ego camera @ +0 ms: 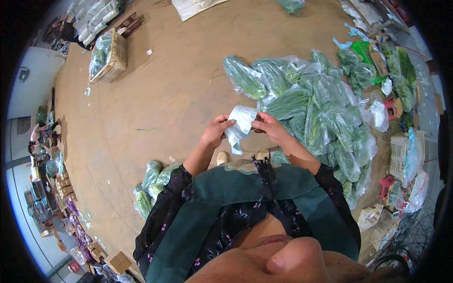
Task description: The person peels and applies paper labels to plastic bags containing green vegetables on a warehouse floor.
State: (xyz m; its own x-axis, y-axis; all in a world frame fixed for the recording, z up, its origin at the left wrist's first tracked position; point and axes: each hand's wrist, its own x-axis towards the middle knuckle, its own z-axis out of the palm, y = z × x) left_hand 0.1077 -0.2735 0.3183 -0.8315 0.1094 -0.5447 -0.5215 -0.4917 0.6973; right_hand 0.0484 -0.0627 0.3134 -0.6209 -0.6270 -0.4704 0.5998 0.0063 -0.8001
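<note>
A curling strip of printed paper labels (241, 120) is stretched between my two hands in front of my dark green apron (254, 182). My left hand (216, 130) pinches its left edge between thumb and fingers. At the upper right edge, my right hand (268, 125) grips the same strip. The strip's lower end hangs free and bears printing too small to tell. Just beyond my right hand lies a large heap of clear plastic bags of long green vegetables (288, 102) on the floor. My shoes (223, 158) show below the strip.
More bagged greens (152, 180) lie at my left. A plastic crate (115, 58) with bagged greens stands at the far left. A green basket (364, 53), red stools (392, 108) and a white crate (398, 155) line the right side. Cardboard boxes (118, 262) sit at lower left.
</note>
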